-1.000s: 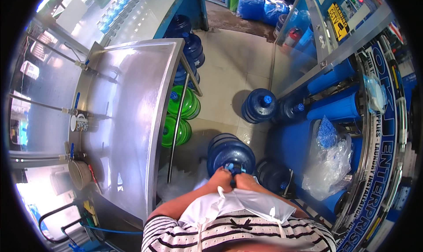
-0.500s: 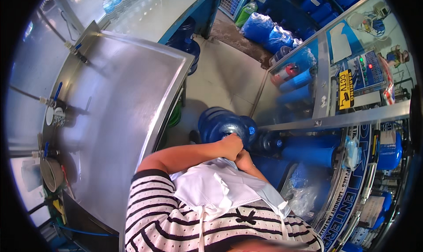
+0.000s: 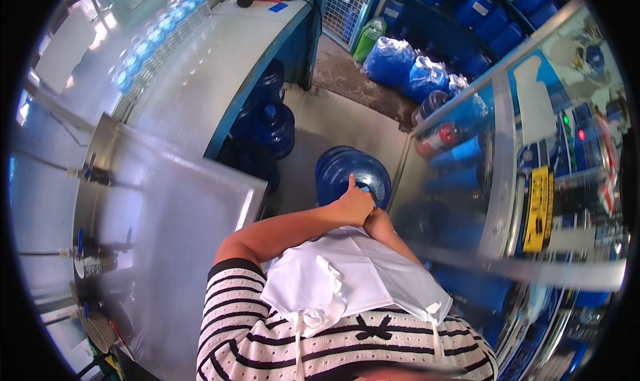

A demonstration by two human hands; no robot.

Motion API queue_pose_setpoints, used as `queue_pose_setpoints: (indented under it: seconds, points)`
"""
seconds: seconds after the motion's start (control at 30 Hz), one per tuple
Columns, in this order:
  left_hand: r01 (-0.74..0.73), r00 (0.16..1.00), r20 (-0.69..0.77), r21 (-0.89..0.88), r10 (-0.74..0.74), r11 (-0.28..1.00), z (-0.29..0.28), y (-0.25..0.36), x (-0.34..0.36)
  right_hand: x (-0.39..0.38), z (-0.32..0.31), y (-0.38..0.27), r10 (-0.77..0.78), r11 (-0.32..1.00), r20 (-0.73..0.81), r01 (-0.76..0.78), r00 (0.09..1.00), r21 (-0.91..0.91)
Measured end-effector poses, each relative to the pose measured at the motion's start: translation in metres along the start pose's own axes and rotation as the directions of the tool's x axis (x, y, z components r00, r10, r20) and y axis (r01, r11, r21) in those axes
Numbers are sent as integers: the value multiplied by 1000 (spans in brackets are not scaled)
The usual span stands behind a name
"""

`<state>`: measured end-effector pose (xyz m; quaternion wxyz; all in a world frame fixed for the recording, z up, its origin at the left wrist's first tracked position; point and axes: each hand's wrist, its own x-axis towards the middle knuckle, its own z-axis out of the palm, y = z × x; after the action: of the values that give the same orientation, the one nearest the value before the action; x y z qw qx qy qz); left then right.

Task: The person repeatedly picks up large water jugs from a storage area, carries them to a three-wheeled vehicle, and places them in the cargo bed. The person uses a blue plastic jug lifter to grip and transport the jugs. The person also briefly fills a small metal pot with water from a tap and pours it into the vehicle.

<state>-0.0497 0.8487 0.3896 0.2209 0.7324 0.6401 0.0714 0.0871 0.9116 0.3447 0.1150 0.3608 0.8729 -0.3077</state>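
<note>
Water jug (image 3: 353, 171), a large blue bottle, stands upright on the floor between the steel counter (image 3: 167, 214) and the glass-fronted cabinet (image 3: 507, 181), directly ahead of the person. Left hand (image 3: 353, 204) grips its cap, thumb raised. Right hand (image 3: 379, 224) sits just behind and lower, fingers hidden, so I cannot tell their state.
</note>
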Motion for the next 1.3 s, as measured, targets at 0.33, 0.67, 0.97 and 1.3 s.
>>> queue_pose_setpoints:
  seconds: [0.33, 0.67, 0.97, 1.3]
  points:
    - [148, 989, 41, -103, -144, 984, -84, -145, 190, 237, -128, 48, -85, 990, 209, 106, 974, -92]
    - [91, 987, -116, -153, -109, 984, -195, -305, 322, 449, -242, 34, -211, 947, 146, 239, 967, -216]
    - [82, 994, -71, 20, -80, 996, -290, -409, 451, 609, -337, 30, -262, 957, 34, 265, 964, -117]
    - [352, 920, -100, -213, -379, 911, -350, -536, 579, 821, -442, 23, -169, 954, 341, 241, 925, -180]
